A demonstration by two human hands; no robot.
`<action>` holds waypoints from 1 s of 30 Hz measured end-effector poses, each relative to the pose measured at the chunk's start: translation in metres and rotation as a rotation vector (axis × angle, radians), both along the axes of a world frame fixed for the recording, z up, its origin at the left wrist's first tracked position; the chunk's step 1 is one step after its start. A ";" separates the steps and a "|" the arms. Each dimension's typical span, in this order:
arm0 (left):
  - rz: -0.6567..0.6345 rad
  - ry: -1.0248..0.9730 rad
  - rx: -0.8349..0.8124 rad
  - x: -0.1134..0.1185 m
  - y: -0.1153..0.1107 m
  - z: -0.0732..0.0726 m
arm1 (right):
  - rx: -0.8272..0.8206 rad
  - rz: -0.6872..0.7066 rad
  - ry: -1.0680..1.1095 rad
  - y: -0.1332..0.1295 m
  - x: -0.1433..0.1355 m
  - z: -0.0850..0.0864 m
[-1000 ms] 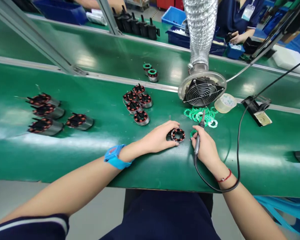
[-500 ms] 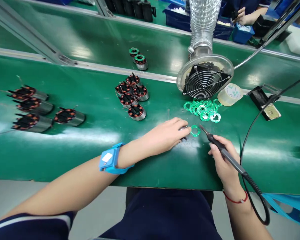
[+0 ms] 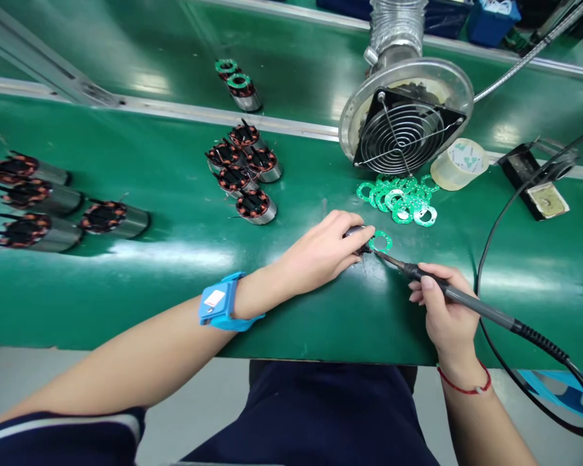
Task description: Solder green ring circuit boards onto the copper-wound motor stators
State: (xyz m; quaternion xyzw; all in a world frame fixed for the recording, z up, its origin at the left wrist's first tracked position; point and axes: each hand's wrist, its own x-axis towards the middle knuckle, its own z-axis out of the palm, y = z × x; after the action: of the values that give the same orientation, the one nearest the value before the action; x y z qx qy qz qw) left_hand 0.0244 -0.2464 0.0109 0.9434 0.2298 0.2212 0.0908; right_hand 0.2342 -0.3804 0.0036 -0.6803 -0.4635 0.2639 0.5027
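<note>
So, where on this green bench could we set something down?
Bare bench: between the four wound cores at left and the middle five; nearer the front edge, between left hand and right hand. Crowded: by the fan, tape roll and green rings, and at the soldering iron's tip.

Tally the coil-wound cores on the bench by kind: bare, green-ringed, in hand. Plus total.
Bare cores, left group: 4
Bare cores, middle group: 5
Green-ringed cores: 2
Held core, left hand: 1
Total: 12
</note>
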 end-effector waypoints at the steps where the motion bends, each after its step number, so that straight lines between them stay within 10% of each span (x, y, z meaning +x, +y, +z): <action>1: 0.003 -0.002 -0.001 0.000 0.000 0.000 | -0.001 0.001 0.001 0.000 0.000 0.000; 30: 0.022 0.062 0.031 0.003 0.001 0.001 | 0.079 -0.026 -0.184 0.001 0.001 -0.001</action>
State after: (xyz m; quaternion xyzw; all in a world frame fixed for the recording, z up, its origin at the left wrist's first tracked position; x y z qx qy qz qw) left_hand 0.0279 -0.2456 0.0119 0.9486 0.2394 0.1962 0.0664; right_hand 0.2349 -0.3794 0.0027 -0.6872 -0.5089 0.1751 0.4879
